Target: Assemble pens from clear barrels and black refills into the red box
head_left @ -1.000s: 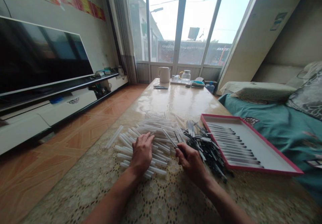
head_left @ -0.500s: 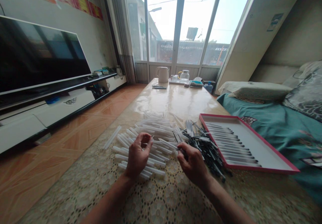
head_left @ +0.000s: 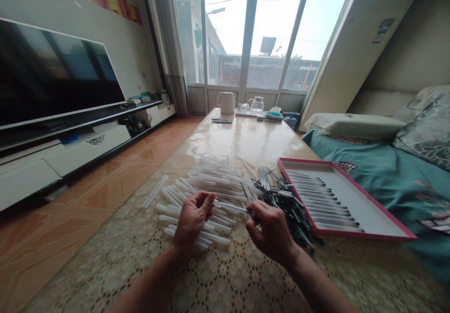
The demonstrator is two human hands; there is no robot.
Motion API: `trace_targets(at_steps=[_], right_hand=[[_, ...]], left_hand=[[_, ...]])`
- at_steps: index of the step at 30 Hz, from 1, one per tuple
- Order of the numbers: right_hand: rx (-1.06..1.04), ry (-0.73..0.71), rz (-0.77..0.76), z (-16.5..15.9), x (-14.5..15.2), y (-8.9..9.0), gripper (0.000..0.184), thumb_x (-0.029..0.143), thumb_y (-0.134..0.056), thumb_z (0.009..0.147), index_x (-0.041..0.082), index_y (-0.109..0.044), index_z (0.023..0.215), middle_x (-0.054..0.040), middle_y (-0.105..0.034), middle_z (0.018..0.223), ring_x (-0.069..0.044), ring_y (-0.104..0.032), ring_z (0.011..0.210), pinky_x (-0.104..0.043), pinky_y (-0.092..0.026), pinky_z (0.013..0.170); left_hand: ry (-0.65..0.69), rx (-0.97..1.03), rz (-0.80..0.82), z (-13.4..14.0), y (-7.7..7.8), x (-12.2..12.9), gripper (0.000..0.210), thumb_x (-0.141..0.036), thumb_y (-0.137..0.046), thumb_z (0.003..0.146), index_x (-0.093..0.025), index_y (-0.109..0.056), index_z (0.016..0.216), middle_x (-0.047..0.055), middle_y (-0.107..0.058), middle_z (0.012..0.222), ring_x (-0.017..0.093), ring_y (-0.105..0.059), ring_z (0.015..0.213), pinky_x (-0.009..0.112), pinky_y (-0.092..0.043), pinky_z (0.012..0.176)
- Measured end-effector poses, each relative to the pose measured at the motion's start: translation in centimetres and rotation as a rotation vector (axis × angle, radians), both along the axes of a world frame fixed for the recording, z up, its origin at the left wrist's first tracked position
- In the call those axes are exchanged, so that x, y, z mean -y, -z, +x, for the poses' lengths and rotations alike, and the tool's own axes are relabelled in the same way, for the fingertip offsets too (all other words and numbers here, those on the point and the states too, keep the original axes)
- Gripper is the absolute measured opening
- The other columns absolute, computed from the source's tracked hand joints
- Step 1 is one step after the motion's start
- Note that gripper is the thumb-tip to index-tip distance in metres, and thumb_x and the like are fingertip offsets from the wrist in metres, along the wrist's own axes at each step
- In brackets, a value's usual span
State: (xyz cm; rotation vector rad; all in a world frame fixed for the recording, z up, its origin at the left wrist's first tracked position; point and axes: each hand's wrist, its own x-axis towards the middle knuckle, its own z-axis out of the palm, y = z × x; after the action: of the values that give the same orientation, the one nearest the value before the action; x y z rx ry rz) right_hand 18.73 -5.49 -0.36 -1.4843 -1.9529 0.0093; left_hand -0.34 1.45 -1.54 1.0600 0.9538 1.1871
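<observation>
Two hands are gripping: left hand something tiny, right hand thin rods; many white tubes are lying nearby, one tray along the right edge of the bench.

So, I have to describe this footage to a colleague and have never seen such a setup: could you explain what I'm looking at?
There is no machine here: these are a person's bare hands, seen by a camera worn on the head, looking forward and down. On the patterned table lie a pile of white tubes and a heap of dark rods. Beside them, a pink-rimmed tray holds a row of pale sticks with dark ends. The right hand grips some thin dark pieces. The left hand has its fingertips together; what they pinch is too small to tell.
</observation>
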Motion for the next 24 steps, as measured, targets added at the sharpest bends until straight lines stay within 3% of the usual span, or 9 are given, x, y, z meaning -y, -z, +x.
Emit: trace_targets(at_steps=[7, 12, 18, 24], right_hand=[[0.022, -0.011, -0.01, -0.3, 0.0, 0.1, 0.009, 0.016, -0.047, 0.079, 0.019, -0.056, 0.079, -0.0001, -0.056, 0.065, -0.012, -0.052, 0.058, -0.022, -0.034, 0.059], [0.177, -0.044, -0.019, -0.1, -0.4, 0.7, 0.016, 0.023, -0.044, 0.09, 0.018, -0.057, 0.081, -0.0017, -0.06, 0.07, -0.012, -0.055, 0.059, -0.023, -0.03, 0.057], [0.374, -0.075, 0.047, -0.2, -0.5, 0.7, 0.017, 0.022, -0.044, 0.093, 0.019, -0.055, 0.08, -0.0018, -0.059, 0.069, -0.013, -0.051, 0.059, -0.026, -0.024, 0.055], [0.365, -0.049, 0.071, -1.1, -0.2, 0.7, 0.022, 0.022, -0.042, 0.093, 0.018, -0.052, 0.074, -0.0019, -0.058, 0.065, -0.013, -0.05, 0.056, -0.028, -0.021, 0.055]], left_hand=[[0.064, -0.044, 0.023, 0.5, 0.1, 0.6, 0.033, -0.046, -0.07, 0.068, -0.016, -0.057, 0.071, -0.003, -0.058, 0.052, 0.008, -0.048, 0.038, 0.017, -0.031, 0.034], [0.074, -0.051, 0.013, 0.5, 0.1, 0.7, 0.032, -0.045, -0.069, 0.07, -0.015, -0.059, 0.074, -0.003, -0.058, 0.052, 0.007, -0.048, 0.037, 0.016, -0.03, 0.032], [0.093, -0.062, 0.04, 1.0, 0.1, 1.2, 0.033, -0.051, -0.059, 0.076, -0.018, -0.056, 0.076, -0.006, -0.052, 0.044, 0.005, -0.037, 0.03, 0.015, -0.025, 0.031], [0.027, -0.057, 0.064, 1.7, 0.3, 2.1, 0.03, -0.049, -0.054, 0.081, -0.019, -0.049, 0.075, -0.009, -0.045, 0.045, 0.004, -0.032, 0.034, 0.013, -0.023, 0.033]])
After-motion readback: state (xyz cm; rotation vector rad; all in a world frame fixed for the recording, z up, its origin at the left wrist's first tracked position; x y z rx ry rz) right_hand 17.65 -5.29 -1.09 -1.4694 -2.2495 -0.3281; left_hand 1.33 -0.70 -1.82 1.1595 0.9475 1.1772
